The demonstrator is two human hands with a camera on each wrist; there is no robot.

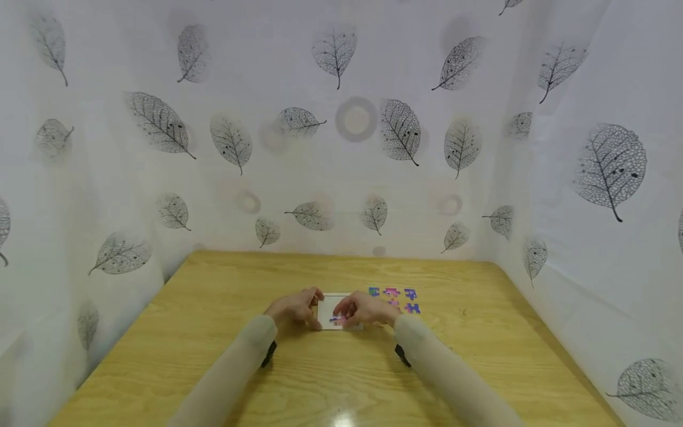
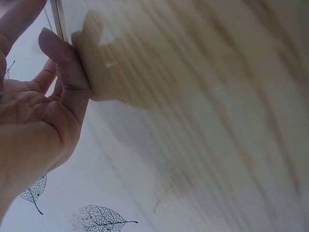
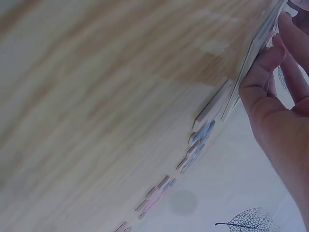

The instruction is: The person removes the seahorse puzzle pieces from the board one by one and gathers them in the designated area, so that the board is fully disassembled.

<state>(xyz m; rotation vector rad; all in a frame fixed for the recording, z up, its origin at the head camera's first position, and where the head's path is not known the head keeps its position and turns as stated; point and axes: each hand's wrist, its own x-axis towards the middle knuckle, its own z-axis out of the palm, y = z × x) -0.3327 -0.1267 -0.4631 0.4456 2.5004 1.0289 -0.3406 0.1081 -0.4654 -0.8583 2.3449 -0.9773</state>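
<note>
A small white puzzle tray [image 1: 327,308] lies flat on the wooden table, with purple and pink jigsaw pieces [image 1: 336,320] at its near side. My left hand [image 1: 296,306] holds the tray's left edge, thumb at the near corner and fingers at the far one. In the left wrist view the tray's edge [image 2: 59,19] shows beside the thumb. Over the tray's right part, my right hand [image 1: 368,308] pinches a jigsaw piece low against the surface; the fingers mostly hide that piece. The right wrist view shows the tray [image 3: 250,53] edge-on beside the thumb.
Several loose jigsaw pieces [image 1: 392,292] lie in rows on the table [image 1: 459,356] right of the tray, one partly behind the right hand. A leaf-patterned white curtain [image 1: 341,166] surrounds the table's back and sides.
</note>
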